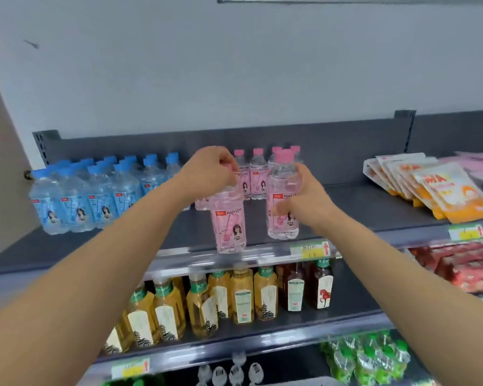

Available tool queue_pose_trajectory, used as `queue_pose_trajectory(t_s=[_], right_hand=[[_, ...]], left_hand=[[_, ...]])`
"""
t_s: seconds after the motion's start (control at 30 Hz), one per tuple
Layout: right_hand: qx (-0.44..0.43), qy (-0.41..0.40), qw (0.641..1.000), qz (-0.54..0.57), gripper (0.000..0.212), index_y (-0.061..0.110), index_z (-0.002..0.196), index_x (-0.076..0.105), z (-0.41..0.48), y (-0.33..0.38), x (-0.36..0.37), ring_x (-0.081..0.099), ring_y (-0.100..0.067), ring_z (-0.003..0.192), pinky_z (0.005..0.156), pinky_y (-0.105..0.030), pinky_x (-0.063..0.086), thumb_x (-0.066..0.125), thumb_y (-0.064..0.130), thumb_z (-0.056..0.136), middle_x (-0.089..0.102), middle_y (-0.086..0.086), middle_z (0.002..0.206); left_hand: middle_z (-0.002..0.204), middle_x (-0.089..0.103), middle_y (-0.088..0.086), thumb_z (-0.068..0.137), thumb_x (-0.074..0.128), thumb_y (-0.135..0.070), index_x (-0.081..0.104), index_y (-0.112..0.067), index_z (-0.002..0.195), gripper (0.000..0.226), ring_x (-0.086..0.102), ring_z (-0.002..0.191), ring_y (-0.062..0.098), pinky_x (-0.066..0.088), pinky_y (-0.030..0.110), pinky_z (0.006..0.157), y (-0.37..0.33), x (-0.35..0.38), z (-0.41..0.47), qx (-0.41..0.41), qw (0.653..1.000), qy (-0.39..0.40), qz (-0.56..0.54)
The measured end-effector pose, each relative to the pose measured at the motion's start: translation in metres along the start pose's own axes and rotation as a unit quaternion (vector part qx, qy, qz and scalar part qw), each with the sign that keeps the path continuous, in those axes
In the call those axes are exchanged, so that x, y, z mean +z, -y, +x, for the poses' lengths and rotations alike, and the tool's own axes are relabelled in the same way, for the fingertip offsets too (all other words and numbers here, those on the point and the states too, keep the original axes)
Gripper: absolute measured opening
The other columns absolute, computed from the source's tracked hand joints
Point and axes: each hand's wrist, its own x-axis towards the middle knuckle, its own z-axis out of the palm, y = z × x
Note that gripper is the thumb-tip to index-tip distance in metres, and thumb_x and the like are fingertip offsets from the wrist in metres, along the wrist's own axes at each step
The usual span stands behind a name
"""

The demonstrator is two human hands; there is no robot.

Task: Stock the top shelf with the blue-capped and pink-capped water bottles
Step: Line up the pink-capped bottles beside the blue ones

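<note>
On the dark top shelf [360, 207] several blue-capped bottles [95, 196] stand in rows at the left. Several pink-capped bottles [258, 174] stand at the back middle. My left hand [211, 171] grips the cap of a pink peach soda bottle [229, 224], which hangs or stands at the shelf's front edge. My right hand [304, 196] is wrapped around the side of a second pink-capped bottle [282, 190], which stands upright on the shelf just to the right.
Orange snack packets [435, 188] lie on the top shelf at the right. Yellow tea bottles [207, 299] and dark bottles [307, 285] fill the shelf below, with red packs [463, 268] at the right. Green bottles [374, 358] sit lower still. A grey back panel [332, 146] closes the shelf.
</note>
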Motion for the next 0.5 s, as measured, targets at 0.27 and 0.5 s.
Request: queue_pose_trajectory(t_s=[0.27, 0.5], right_hand=[[0.021, 0.003, 0.998, -0.060, 0.094, 0.023, 0.146, 0.019, 0.062, -0.014, 0.043, 0.056, -0.020, 0.095, 0.067, -0.033, 0.055, 0.068, -0.011, 0.074, 0.040, -0.010, 0.142], [0.043, 0.024, 0.998, -0.050, 0.096, 0.026, 0.148, 0.013, 0.098, -0.042, 0.063, 0.057, -0.017, 0.100, 0.074, -0.022, 0.050, 0.070, -0.005, 0.077, 0.051, -0.001, 0.127]], left_hand=[[0.095, 0.051, 0.000, 0.081, 0.054, 0.002, 0.056, -0.014, 0.092, 0.020, 0.046, 0.065, 0.005, 0.037, 0.015, 0.052, 0.053, 0.011, 0.058, 0.002, 1.000, -0.003, -0.005], [0.118, 0.054, 0.003, 0.088, 0.055, -0.005, 0.054, -0.011, 0.117, 0.030, 0.049, 0.079, 0.009, 0.040, 0.018, 0.070, 0.087, 0.029, 0.091, 0.030, 0.999, 0.013, -0.029]])
